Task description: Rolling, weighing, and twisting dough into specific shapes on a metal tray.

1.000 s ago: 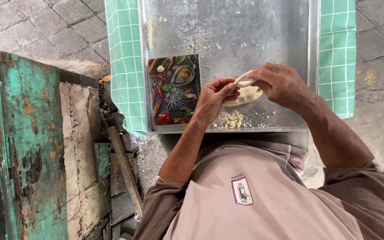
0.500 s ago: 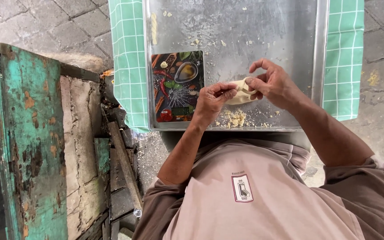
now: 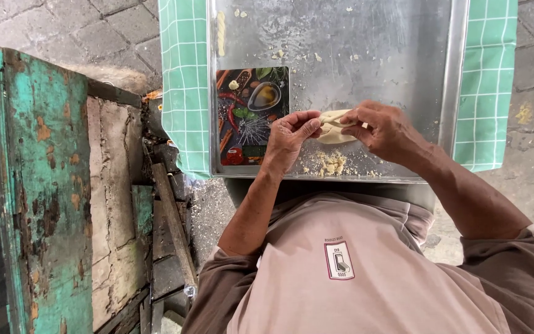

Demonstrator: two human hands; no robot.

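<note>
Nearest the body, loose crumbs (image 3: pixel 327 164) lie at the metal tray's (image 3: pixel 403 55) six-o'clock edge. Just above them both hands meet on a folded piece of pale dough (image 3: pixel 335 133): the left hand (image 3: pixel 288 137) pinches its nine-o'clock end, the right hand (image 3: pixel 383 128) clamps its three-o'clock side, holding it slightly off the tray. At ten o'clock lies a kitchen scale (image 3: pixel 251 114) with a spice picture. Beyond spreads the green checked cloth (image 3: pixel 183 80). Pinched too hard, the thin seam could likely tear.
</note>
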